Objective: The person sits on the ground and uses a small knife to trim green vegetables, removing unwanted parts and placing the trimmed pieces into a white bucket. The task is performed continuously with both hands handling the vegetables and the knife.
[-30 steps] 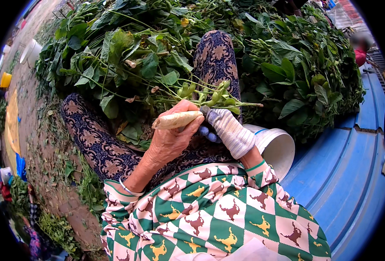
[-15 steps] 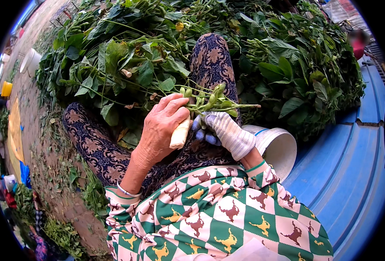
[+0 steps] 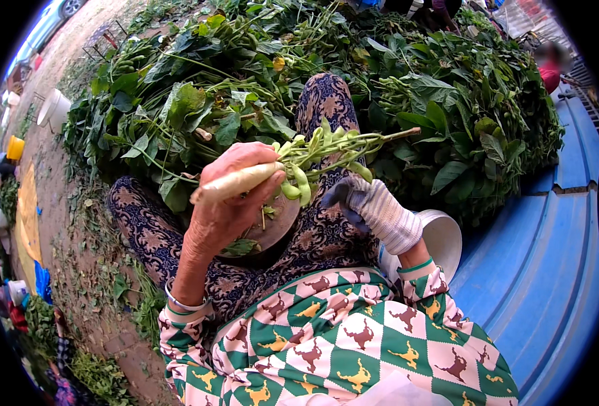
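Before my raised knee, my left hand (image 3: pixel 235 179), bare, is closed around a soybean stalk (image 3: pixel 380 139) with several plump green pods (image 3: pixel 303 184). The stalk's cut brown end points right. A pale, elongated thing (image 3: pixel 238 184) is also held along its fingers; its kind I cannot make out. My right hand (image 3: pixel 374 210) wears a striped whitish glove with blue-grey fingers. It is below and right of the pods, apart from them, fingers loosely bent and partly apart, with nothing visible in them. A white bucket (image 3: pixel 441 237) stands tilted beside its wrist.
A large heap of leafy soybean plants (image 3: pixel 441 88) lies ahead. Between my legs is a round brownish surface (image 3: pixel 275 227). Blue ridged sheeting (image 3: pixel 516 271) runs along the right. At left are a white bucket (image 3: pixel 54 110) and a yellow container (image 3: pixel 15 147). Other people appear at the edges.
My left hand has turned and shifted left, lifting the stalk and tilting its cut end upward. My right hand has come away from the stalk, moving right and down. The round surface between my legs now shows.
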